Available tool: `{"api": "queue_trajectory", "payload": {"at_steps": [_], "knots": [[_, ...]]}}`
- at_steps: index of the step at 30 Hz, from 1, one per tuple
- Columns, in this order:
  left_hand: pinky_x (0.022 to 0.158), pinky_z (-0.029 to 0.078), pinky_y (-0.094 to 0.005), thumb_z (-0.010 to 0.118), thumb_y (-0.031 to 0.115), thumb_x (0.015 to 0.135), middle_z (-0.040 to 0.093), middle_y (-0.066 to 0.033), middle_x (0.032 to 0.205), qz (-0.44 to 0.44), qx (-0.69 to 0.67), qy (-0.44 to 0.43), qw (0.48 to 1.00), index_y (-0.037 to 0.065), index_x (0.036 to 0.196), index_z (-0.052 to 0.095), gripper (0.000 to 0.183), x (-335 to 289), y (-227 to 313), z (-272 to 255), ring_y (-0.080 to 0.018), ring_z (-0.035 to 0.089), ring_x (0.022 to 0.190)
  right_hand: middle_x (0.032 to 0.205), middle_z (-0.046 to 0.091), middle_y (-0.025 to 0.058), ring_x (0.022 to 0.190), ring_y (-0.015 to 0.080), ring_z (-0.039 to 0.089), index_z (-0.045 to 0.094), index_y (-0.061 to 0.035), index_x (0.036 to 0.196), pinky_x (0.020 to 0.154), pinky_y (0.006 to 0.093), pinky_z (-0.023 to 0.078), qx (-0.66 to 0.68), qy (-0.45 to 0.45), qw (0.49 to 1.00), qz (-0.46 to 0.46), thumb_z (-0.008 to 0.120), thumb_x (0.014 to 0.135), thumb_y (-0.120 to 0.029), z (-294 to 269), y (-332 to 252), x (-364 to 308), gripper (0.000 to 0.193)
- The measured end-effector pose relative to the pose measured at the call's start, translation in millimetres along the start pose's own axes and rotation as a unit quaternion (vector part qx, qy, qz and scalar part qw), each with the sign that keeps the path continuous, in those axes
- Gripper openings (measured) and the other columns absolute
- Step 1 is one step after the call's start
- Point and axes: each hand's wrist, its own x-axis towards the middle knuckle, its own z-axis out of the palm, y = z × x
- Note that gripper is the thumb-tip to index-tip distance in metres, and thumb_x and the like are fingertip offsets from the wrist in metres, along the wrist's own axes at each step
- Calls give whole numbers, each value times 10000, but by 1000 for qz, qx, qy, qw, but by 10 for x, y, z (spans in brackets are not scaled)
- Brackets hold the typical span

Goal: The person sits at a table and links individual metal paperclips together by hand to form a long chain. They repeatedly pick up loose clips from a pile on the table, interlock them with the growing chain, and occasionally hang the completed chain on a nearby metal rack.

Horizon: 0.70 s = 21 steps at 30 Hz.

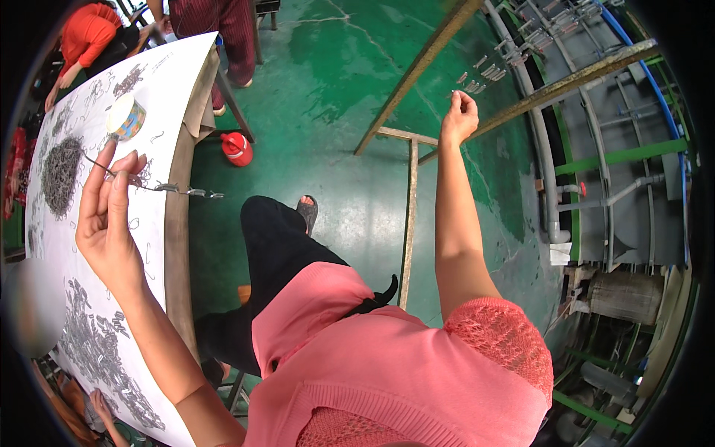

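My left hand (112, 223) is raised over the white-covered table, pinching a thin dark wire (100, 165) between thumb and fingers. Several small grey metal pieces (182, 190) hang in a row along the wire, out past the table's edge. My right hand (459, 119) is stretched far forward, its fingers closed beside the metal frame. Whatever those fingers hold is too small to make out. Just beyond them, several small metal pieces (491, 72) hang in rows. A heap of dark thin wire hooks (62, 175) lies on the table near my left fingers.
On the white table (160, 78) stand a patterned paper cup (125, 118) and a large spread of grey metal pieces (104, 350). A red bottle (237, 149) is on the green floor. Metal frame bars (410, 216) rise ahead; pipes (547, 164) line the right. Other people work around the table.
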Motion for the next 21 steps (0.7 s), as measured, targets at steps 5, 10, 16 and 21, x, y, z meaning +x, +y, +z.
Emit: {"api": "queue_trajectory", "payload": {"at_steps": [5, 10, 16, 21], "knots": [[917, 446, -298, 547, 59, 902, 676, -137, 962, 7, 33, 30, 999, -66, 1203, 537, 326, -5, 62, -163, -166, 637, 939, 805, 627, 34, 719, 114, 575, 673, -28, 859, 688, 256, 461, 90, -112, 988, -47, 662, 837, -158, -78, -461, -403, 132], [843, 470, -262, 599, 99, 866, 678, -136, 968, 65, -12, 15, 998, -51, 1135, 589, 308, 100, 107, -256, -175, 646, 913, 846, 620, 33, 778, 107, 562, 649, -6, 872, 728, 251, 454, 158, -261, 952, -34, 646, 857, -125, -124, -1053, -1284, 120], [797, 499, -251, 618, 86, 864, 673, -119, 945, 32, -111, 54, 992, -41, 1162, 564, 329, 255, 244, -485, -143, 642, 850, 810, 615, 39, 763, 125, 564, 648, -21, 848, 716, 250, 447, 261, -464, 844, -55, 672, 811, -56, -58, -1881, -2409, 56], [783, 505, -249, 627, 83, 860, 671, -129, 962, 71, -117, 65, 988, -55, 1173, 546, 351, 273, 434, -667, -151, 642, 873, 671, 573, -10, 657, 131, 550, 657, -89, 789, 750, 280, 364, 295, -528, 778, -168, 704, 742, -83, 15, -2449, -3010, 67]]}}
